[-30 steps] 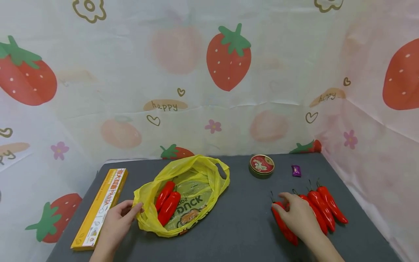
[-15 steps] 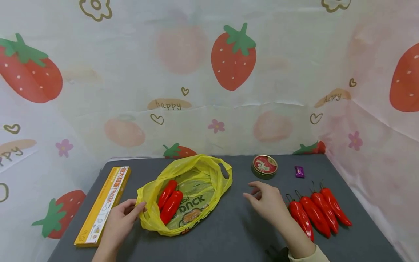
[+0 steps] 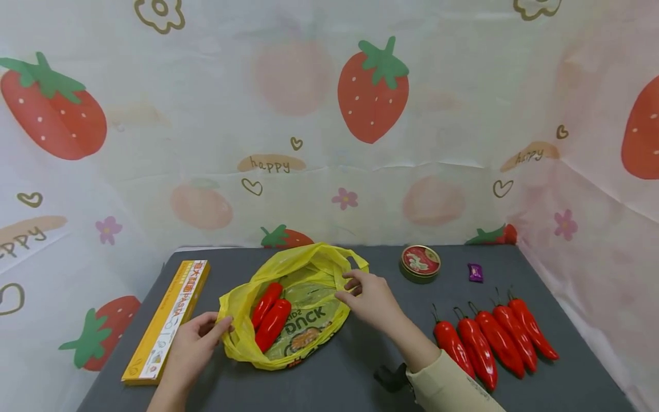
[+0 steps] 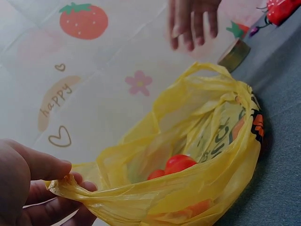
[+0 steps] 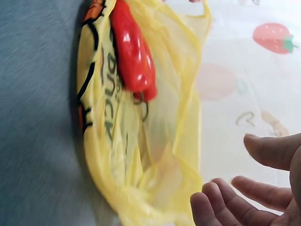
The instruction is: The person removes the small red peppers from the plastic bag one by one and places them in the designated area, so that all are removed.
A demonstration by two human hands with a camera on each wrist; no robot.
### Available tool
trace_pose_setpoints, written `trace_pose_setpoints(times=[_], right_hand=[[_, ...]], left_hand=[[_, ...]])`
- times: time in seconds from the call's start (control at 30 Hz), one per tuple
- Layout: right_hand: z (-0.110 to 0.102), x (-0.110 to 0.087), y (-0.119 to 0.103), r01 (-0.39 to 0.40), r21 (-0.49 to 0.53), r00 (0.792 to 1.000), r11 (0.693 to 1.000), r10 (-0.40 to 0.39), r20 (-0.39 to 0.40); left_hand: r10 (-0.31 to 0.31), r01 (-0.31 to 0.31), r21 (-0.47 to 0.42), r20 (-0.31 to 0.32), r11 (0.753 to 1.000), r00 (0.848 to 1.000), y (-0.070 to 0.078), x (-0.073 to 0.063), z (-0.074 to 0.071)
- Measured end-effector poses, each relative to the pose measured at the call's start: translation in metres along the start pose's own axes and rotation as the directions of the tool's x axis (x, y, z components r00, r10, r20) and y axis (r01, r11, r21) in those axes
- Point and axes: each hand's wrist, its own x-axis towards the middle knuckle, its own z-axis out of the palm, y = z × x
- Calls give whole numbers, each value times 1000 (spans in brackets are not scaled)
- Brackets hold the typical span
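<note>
A yellow plastic bag (image 3: 242, 350) lies with its mouth facing up and toward me, two red chili peppers (image 3: 273, 326) inside it. My left hand (image 3: 194, 342) pinches the bag's left rim between thumb and fingers; the left wrist view shows the gathered plastic (image 4: 70, 187) in that grip. At the opposite rim is my right hand (image 3: 373, 300), its thumb and fingers spread apart and holding nothing in the right wrist view. Several more red chili peppers (image 3: 499, 343) lie side by side on the table at the right, stems pointing away from me.
A yellow pasta box (image 3: 167, 320) lies left of the bag, beside my left forearm. Behind, toward the right, stand a round red-lidded tin (image 3: 420, 263) and a small purple wrapped candy (image 3: 475, 273). A strawberry-print cloth (image 3: 309, 114) hangs behind the dark table (image 3: 309, 395).
My right hand has left the leftmost pepper of the row and moved left to the bag's right rim; that pepper stays on the table. My left hand keeps its hold on the bag.
</note>
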Motion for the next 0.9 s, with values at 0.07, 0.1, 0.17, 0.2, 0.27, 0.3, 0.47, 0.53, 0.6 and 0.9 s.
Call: trace_pose_setpoints(times=[0.07,0.1,0.17,0.2,0.27,0.3,0.47,0.53,0.6,0.9], right_hand=[[7,11,-5,0,32,999,1000,-1,32],[11,16,-7,-8,44,999,999,6,48],[20,27,-10,-22,72,996,997,16,85],[25,32,-11,-33,87,994,996,24,105],[36,43,-12,-57,97,989,994,43,140],[42,48,-14,-72,107,986,992,54,155],[68,67,-19,-202,195,958,960,152,245],[76,72,-20,-259,221,940,940,193,281],[82,76,-21,-309,220,923,925,236,306],[106,83,-19,-318,43,878,947,278,389]], left_hand=[[1,-1,-1,0,1000,1000,0,1,0],[2,-2,-2,0,1000,1000,0,1,0],[0,0,-3,0,1000,1000,1,0,0],[-2,2,-2,1,1000,1000,1,0,0],[-5,5,5,4,1000,1000,2,0,0],[-6,6,9,6,1000,1000,2,0,0],[-15,15,31,3,999,1000,2,1,-2],[-14,15,37,-3,999,1000,2,2,-1],[-15,16,39,-7,999,1000,2,2,0],[-25,24,46,22,999,999,3,4,0]])
